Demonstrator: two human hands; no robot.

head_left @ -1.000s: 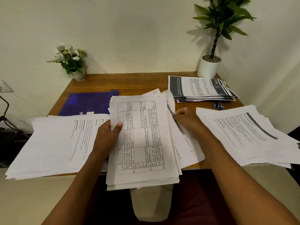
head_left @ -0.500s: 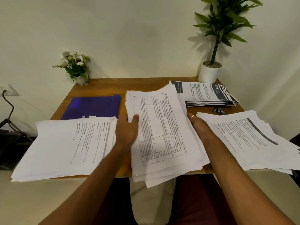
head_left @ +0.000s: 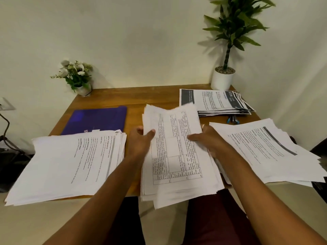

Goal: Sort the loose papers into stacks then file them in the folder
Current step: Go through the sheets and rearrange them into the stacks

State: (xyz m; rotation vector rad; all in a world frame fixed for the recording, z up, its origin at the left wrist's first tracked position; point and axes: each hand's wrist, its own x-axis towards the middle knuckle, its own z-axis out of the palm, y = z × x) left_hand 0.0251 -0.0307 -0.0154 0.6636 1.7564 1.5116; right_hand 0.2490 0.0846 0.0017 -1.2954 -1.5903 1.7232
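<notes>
A thick stack of table-printed papers (head_left: pixel 178 156) lies in the middle of the wooden desk (head_left: pixel 109 99), its near end hanging over the front edge. My left hand (head_left: pixel 139 140) grips its left edge, thumb on top. My right hand (head_left: pixel 207 138) grips its right edge, thumb across the top sheet. A second paper stack (head_left: pixel 70 163) lies at the left, a third (head_left: pixel 265 149) at the right, and a fourth with dark headers (head_left: pixel 215 101) at the back right. The purple folder (head_left: pixel 95 121) lies shut behind the left stack.
A small white flower pot (head_left: pixel 77 76) stands at the back left corner and a tall potted plant (head_left: pixel 224 75) at the back right. Blue-handled scissors (head_left: pixel 233 119) lie between the two right stacks. The left and right stacks overhang the desk edges.
The middle stack has moved away from me and to the right onto the desk and turned straighter. My right thumb now lies on top of it. Both hands have kept their hold.
</notes>
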